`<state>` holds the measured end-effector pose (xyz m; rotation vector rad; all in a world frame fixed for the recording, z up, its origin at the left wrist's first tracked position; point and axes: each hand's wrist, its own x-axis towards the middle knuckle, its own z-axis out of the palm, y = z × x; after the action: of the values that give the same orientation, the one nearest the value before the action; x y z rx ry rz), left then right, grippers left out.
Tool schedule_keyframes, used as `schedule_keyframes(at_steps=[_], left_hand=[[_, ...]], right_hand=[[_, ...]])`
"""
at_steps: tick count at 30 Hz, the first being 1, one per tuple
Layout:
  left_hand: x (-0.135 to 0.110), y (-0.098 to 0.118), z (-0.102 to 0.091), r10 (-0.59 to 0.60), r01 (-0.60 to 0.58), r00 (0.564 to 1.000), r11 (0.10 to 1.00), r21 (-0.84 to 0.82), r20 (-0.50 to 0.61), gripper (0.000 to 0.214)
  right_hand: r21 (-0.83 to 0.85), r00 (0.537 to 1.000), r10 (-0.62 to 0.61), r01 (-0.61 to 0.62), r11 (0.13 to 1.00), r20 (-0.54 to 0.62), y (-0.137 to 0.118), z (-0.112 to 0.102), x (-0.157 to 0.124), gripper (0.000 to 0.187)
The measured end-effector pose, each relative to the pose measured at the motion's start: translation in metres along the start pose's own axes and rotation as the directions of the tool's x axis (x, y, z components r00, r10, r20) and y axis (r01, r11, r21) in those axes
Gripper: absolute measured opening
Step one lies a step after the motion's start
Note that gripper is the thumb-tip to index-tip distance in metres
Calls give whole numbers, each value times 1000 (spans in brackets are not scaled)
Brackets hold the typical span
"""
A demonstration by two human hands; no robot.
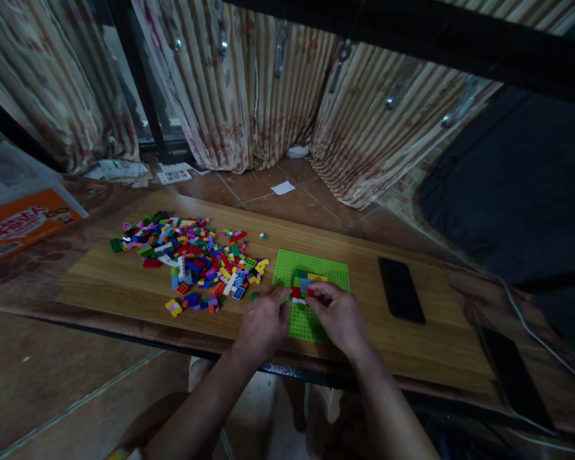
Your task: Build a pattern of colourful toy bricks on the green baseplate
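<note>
A green baseplate [311, 263] lies on the wooden board, with a small cluster of coloured bricks [305, 285] built on its middle. Both hands meet over that cluster. My left hand [263, 322] rests on the plate's left edge, its fingers curled and pinched toward the bricks. My right hand [338, 316] covers the plate's lower right part, its fingertips pressed on the red and white bricks of the cluster. What lies under the fingertips is hidden. A pile of loose bricks [191, 259] in many colours lies to the left of the plate.
A black phone [401, 289] lies right of the plate; another dark phone [512, 377] sits near the right end. An orange-labelled plastic box [22, 214] stands at far left. Curtains hang behind, papers lie on the tiled floor [287, 191].
</note>
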<state>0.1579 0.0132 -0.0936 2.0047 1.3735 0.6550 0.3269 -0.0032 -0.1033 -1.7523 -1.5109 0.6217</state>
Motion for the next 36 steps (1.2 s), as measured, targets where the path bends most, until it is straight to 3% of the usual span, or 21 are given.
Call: schedule_keyframes(at_steps=[7, 19, 28, 36], left_hand=[[2, -3, 3, 8, -11, 999, 997, 81, 35, 30], [-1, -3, 4, 34, -41, 997, 993, 106, 66, 31], [-1, -3, 4, 55, -63, 996, 990, 125, 67, 30], [-2, -3, 4, 56, -63, 996, 992, 113, 64, 28]], right_hand=[[-137, 1000, -6, 7, 991, 9, -7, 12, 4, 14], [-114, 998, 24, -17, 993, 64, -9, 9, 1, 18], [-197, 1000, -3, 5, 980, 10, -11, 13, -1, 18], [-68, 998, 59, -59, 996, 6, -6, 7, 2, 24]])
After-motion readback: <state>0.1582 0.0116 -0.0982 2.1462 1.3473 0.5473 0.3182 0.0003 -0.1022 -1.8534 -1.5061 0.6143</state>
